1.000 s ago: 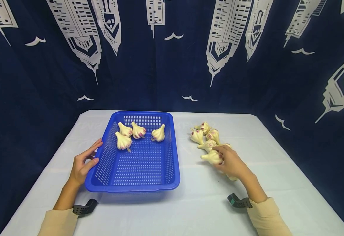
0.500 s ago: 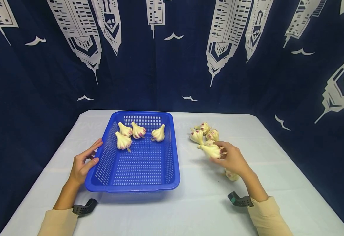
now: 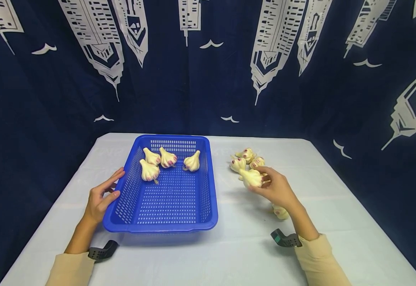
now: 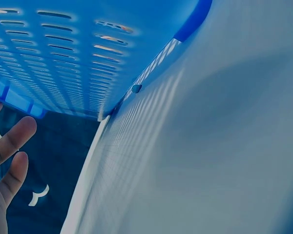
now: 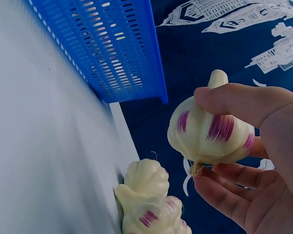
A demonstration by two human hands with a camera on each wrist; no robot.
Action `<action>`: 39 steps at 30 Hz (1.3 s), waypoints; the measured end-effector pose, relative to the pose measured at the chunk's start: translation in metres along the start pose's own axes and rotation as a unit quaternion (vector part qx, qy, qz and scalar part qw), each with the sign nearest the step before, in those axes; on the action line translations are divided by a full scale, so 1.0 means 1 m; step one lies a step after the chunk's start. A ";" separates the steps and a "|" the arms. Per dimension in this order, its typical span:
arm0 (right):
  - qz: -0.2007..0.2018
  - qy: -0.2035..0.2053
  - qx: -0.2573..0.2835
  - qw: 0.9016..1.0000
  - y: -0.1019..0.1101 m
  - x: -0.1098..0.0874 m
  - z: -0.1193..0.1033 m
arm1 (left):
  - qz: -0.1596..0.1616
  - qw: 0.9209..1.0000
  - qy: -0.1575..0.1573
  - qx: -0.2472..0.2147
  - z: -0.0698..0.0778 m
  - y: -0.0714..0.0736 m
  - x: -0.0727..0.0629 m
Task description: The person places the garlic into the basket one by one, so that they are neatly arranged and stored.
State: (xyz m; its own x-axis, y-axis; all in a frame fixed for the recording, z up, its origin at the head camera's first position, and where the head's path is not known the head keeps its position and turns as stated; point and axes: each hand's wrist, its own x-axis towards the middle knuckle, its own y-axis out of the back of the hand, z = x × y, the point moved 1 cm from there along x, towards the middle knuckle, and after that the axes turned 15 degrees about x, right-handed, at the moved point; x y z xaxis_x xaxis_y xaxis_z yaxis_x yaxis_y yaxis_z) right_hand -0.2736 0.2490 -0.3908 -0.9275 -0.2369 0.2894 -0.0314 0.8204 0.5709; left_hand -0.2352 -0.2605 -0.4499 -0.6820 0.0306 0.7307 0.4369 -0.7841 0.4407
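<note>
My right hand point(image 3: 275, 188) pinches a garlic bulb point(image 3: 251, 178) between thumb and fingers, raised over the right side of the table. Seen from the right wrist, that bulb has purple streaks, its stem points up and its root tuft hangs below. My left hand point(image 3: 100, 198) rests against the left side of a blue plastic basket point(image 3: 159, 228), with fingers extended and fingertips at the rim. From the left wrist, the fingers point(image 4: 18, 134) show beside the slotted basket wall point(image 4: 58, 63). Several garlic bulbs point(image 3: 150, 171) lie in the basket's far half.
More garlic bulbs point(image 3: 237, 164) lie in a group on the white-covered table point(image 3: 243, 246), just beyond the right hand. A single bulb point(image 3: 280, 212) sits nearer, beside the right wrist. A dark blue curtain point(image 3: 208, 91) with white building prints hangs behind the table.
My right hand has lifted the garlic bulb off the group and moved it slightly up and to the left. The left hand and the basket have stayed in place.
</note>
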 end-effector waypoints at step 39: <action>0.028 0.086 0.099 0.991 -0.036 0.040 -0.050 | -0.019 0.999 -0.016 0.021 0.002 0.002 0.001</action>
State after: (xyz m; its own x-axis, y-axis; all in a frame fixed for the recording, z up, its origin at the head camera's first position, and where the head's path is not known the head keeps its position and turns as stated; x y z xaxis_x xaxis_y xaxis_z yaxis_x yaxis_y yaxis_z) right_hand -0.2905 0.1836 -0.3614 -0.8528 -0.2590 0.4534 -0.0694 0.9168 0.3932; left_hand -0.2337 -0.2605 -0.4475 -0.6795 0.0809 0.7292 0.4354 -0.7555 0.4895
